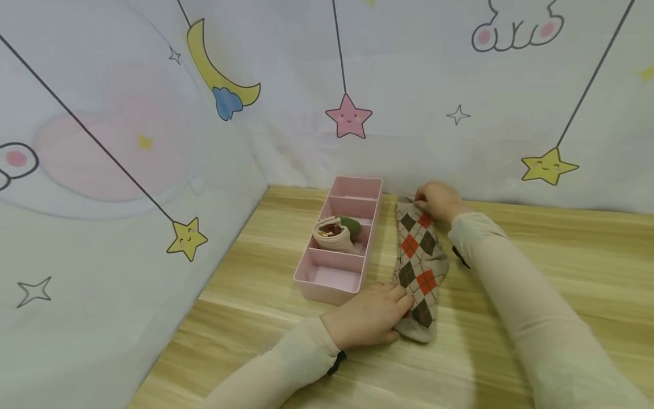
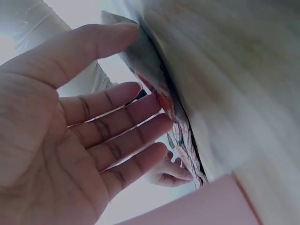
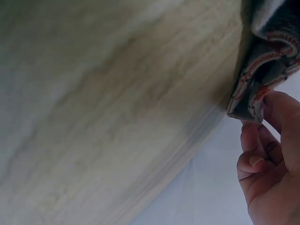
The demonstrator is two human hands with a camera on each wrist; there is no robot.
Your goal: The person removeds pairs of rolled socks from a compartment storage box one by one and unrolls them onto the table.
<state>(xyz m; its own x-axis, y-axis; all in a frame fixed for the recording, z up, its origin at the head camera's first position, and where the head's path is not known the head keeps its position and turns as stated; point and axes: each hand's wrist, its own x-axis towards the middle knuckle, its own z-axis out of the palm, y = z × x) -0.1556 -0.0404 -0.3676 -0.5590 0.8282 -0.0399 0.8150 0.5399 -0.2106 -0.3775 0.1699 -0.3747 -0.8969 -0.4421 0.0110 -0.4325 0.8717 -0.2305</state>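
Note:
An argyle sock (image 1: pixel 418 250) in beige, red and dark green lies lengthwise on the wooden table. At its far end my right hand (image 1: pixel 440 200) pinches the edge between thumb and fingers; the right wrist view shows the folded layers of the sock (image 3: pixel 269 61) beside the thumb. My left hand (image 1: pixel 369 315) rests against the near end from the left. In the left wrist view the fingers of that hand (image 2: pixel 89 117) are extended, their tips at the fabric. Left of the sock stands a pink divided box (image 1: pixel 332 295) holding a rolled beige bundle (image 1: pixel 337 237) and something green (image 1: pixel 351 226).
A pale cloth wall (image 1: pixel 409 68) printed with stars and a moon rises behind and left of the wooden table (image 1: pixel 245 272). The box's far end is close to the back wall. Bare wood lies to the right of the right arm.

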